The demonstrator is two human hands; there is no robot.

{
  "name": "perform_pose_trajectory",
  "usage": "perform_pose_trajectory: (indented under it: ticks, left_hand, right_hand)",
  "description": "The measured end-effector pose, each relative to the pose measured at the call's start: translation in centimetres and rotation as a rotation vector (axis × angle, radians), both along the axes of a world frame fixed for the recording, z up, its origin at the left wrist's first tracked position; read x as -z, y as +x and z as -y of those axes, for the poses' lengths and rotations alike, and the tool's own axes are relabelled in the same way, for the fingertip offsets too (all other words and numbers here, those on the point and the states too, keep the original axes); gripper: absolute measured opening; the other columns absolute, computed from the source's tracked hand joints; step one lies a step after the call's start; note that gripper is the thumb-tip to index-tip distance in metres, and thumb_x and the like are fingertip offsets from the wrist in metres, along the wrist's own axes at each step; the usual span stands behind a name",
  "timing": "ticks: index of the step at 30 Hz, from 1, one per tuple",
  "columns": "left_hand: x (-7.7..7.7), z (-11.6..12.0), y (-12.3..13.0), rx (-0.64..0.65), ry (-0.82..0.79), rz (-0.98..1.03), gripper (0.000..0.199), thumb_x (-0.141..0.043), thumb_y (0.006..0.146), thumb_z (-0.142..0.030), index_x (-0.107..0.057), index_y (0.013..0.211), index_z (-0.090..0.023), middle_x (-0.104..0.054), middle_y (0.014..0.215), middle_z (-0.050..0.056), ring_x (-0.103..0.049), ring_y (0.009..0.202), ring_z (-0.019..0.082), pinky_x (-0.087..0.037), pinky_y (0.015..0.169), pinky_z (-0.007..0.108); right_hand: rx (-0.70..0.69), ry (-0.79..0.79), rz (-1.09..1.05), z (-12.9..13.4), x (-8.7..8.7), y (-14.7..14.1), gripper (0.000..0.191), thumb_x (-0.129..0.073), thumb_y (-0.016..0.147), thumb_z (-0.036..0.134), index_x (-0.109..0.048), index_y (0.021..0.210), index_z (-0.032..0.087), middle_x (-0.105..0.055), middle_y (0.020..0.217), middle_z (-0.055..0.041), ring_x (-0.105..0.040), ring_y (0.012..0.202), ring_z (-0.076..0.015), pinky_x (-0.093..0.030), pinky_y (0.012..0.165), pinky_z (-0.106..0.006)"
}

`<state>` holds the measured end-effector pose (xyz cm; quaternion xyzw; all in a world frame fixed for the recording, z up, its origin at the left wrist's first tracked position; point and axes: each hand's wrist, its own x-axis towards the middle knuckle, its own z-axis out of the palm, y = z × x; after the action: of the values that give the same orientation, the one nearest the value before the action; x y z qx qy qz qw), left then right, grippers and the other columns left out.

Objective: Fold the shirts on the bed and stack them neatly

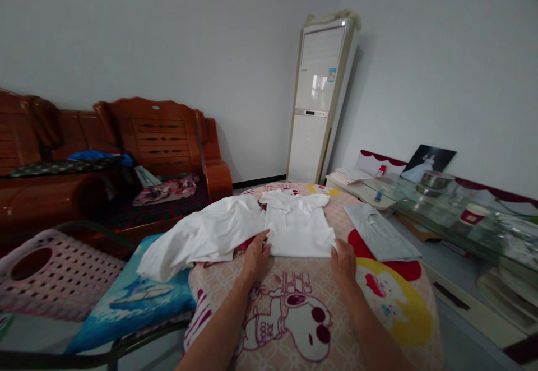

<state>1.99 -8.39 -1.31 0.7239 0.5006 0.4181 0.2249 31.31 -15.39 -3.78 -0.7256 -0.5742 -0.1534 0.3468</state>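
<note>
A white garment [300, 228] lies partly folded on a round table with a patterned pink cover [227, 292]. My left hand [257, 252] is at its near left corner, fingers closed at the edge. At the near right corner my right hand [343, 256] has its fingers closed on the edge of the same cloth. A second white garment [210, 231] is spread loosely to the left and hangs past the table's edge. To the right lies a folded grey garment [380, 233], touched by neither hand.
A blue cushion [147, 298] sits on a chair with a pink woven back [71, 281] at the left. Wooden sofas [157, 135] stand behind. A tall air conditioner [315, 102] fills the corner. The glass shelf [445, 214] at right holds a red-and-white cup [473, 214] and a metal bowl [437, 180].
</note>
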Motion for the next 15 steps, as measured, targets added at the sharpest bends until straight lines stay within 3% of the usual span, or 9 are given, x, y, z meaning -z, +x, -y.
perform_pose_trajectory:
  ticks: [5,9,12,15]
  left_hand:
    - [0.1,-0.2,-0.3,-0.007,0.014,-0.036,0.047,-0.048,0.081,-0.01,-0.052,0.128,-0.014,-0.064,0.108,0.008,-0.061,0.098,0.018,-0.047,0.093,0.036]
    - [-0.4,0.7,-0.1,-0.002,0.149,-0.168,0.059,-0.049,0.072,-0.003,-0.052,0.129,-0.016,-0.059,0.122,0.011,-0.056,0.111,0.021,-0.043,0.1,0.039]
    - [-0.6,1.7,0.8,0.2,0.236,-0.354,0.064,-0.051,0.065,0.0,-0.055,0.126,-0.019,-0.056,0.131,0.009,-0.048,0.123,0.023,-0.032,0.111,0.043]
    - [-0.6,1.8,1.9,0.347,0.188,-0.497,0.056,-0.05,0.07,0.0,-0.06,0.122,-0.018,-0.063,0.123,0.008,-0.053,0.119,0.02,-0.023,0.115,0.044]
  right_hand:
    - [-0.226,-0.061,0.092,1.3,-0.2,-1.7,0.04,-0.043,0.077,0.006,-0.067,0.107,0.016,-0.066,0.112,-0.0098,-0.054,0.107,-0.0219,-0.04,0.099,-0.035]
    - [-0.252,-0.181,0.187,1.8,-0.3,-2.3,0.042,-0.048,0.073,0.003,-0.068,0.108,0.015,-0.067,0.112,-0.0096,-0.054,0.108,-0.0222,-0.038,0.101,-0.033]
    - [-0.196,-0.213,0.23,1.4,-0.3,-2.1,0.037,-0.044,0.081,0.005,-0.07,0.106,0.014,-0.068,0.11,-0.0106,-0.056,0.107,-0.0221,-0.038,0.099,-0.033]
    - [-0.173,-0.237,0.235,0.9,-0.6,-1.9,0.035,-0.041,0.085,0.006,-0.071,0.101,0.014,-0.07,0.106,-0.0101,-0.058,0.104,-0.0213,-0.038,0.097,-0.031]
